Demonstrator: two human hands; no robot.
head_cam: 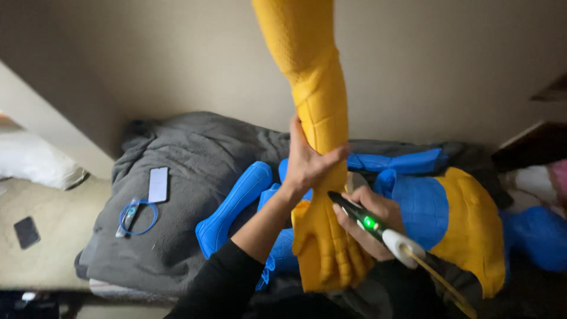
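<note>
Yellow costume glove-sleeve (322, 177) held upright at centre, fingers hanging low, wrist clenched in the left hand (307, 162). Right hand (369, 227) closed around a black pen-shaped tool (378, 227) with a green light and white end, tip touching the glove's cuff. Behind, blue and yellow costume pieces (437, 207) heaped on a grey blanket (189, 171), beside a phone (157, 184) and a blue cord loop (137, 217). Likely risk: tool tip slipping onto the gripping fingers, or marring the material if pressed too long.
</note>
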